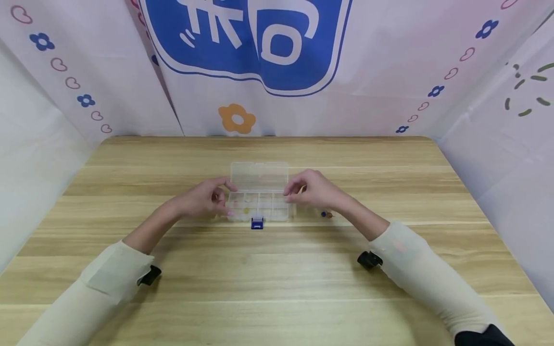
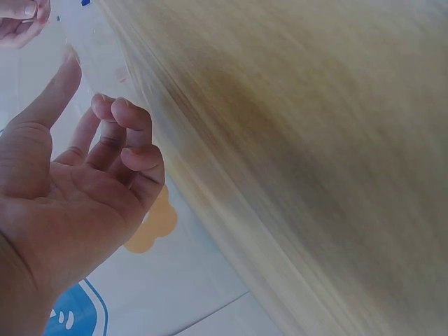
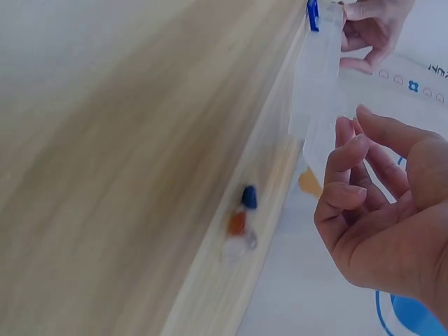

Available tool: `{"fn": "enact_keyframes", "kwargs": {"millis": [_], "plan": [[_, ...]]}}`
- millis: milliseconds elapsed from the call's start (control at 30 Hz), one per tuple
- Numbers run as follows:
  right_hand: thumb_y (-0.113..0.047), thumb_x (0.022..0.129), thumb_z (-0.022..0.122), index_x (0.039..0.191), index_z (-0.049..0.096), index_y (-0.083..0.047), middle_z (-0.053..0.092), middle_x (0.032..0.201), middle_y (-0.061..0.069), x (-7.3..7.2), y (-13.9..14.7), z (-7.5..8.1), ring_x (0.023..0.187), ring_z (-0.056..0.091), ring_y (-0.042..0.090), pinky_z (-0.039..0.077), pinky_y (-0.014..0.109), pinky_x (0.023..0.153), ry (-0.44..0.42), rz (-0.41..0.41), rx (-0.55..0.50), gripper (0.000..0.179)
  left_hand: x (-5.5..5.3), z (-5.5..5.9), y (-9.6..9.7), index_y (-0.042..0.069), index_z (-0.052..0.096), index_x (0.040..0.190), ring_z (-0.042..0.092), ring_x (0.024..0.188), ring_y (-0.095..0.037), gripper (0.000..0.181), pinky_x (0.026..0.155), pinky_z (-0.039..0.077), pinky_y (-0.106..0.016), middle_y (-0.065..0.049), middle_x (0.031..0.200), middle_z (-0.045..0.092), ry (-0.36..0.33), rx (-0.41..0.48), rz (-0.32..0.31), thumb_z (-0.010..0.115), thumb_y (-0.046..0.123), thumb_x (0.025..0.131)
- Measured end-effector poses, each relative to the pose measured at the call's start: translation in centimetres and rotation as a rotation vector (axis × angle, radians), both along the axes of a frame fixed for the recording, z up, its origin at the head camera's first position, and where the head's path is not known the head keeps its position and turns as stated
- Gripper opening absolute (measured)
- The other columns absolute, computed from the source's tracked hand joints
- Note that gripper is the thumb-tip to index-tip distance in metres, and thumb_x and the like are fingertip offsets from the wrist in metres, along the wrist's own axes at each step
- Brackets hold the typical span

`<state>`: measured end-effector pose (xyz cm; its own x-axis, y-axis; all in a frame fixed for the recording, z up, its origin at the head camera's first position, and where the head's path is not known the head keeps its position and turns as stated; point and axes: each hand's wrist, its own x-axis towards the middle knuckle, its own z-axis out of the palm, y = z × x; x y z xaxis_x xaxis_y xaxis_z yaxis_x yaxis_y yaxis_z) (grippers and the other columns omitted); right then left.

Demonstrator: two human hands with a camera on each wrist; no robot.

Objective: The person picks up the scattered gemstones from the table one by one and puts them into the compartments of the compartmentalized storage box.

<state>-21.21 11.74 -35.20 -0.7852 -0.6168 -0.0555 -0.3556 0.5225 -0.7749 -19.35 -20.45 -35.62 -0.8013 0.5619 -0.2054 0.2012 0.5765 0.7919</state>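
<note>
A clear plastic compartment box [image 1: 280, 215] lies on the table with its lid [image 1: 259, 177] folded back and its blue latch [image 1: 257, 223] at the front. Small yellow [image 1: 246, 210] and pink pieces sit in its left compartments. My left hand [image 1: 202, 198] is at the box's left end, thumb near the front corner, index fingertip by the hinge. Its other fingers bend loosely in the left wrist view. At the right end, my right hand [image 1: 318, 190] brings thumb and index fingertips close together over the rim; I cannot tell whether they pinch anything.
Several small pieces lie on the wooden table [image 1: 277, 278] right of the box, including a dark blue piece [image 3: 250, 197] and an orange-brown piece [image 3: 237, 223]. A printed white cloth [image 1: 207, 101] hangs behind the table's far edge.
</note>
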Motion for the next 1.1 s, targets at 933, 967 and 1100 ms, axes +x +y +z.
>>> {"fn": "enact_keyframes", "kwargs": {"millis": [933,967,1100], "plan": [[-0.006,0.09,0.079,0.094,0.076,-0.001,0.072,0.089,0.006,-0.4,7.1,-1.6,0.084,0.063,0.019,0.054,0.033,0.078,-0.011,-0.051,0.115,0.007,0.1,0.1,0.2,-0.011,0.048,0.135,0.047,0.063,-0.013,0.057,0.057,0.041,-0.024,-0.004,0.073,0.056,0.014,0.003,-0.014,0.08,0.002,0.089],[-0.006,0.09,0.08,0.094,0.076,-0.002,0.072,0.089,0.006,-0.4,7.3,-1.6,0.084,0.063,0.019,0.054,0.033,0.078,-0.009,-0.054,0.119,0.007,0.1,0.0,0.2,-0.011,0.048,0.134,0.047,0.063,-0.013,0.057,0.057,0.041,-0.024,-0.005,0.073,0.056,0.015,0.003,-0.015,0.079,0.001,0.089],[-0.007,0.089,0.082,0.093,0.077,-0.003,0.072,0.088,0.005,-0.4,7.7,-1.7,0.083,0.063,0.018,0.053,0.03,0.075,-0.001,-0.062,0.133,0.008,-0.1,-0.1,0.1,-0.011,0.048,0.134,0.048,0.063,-0.013,0.056,0.058,0.041,-0.024,-0.005,0.073,0.056,0.014,0.0,-0.015,0.079,0.001,0.089]]}}
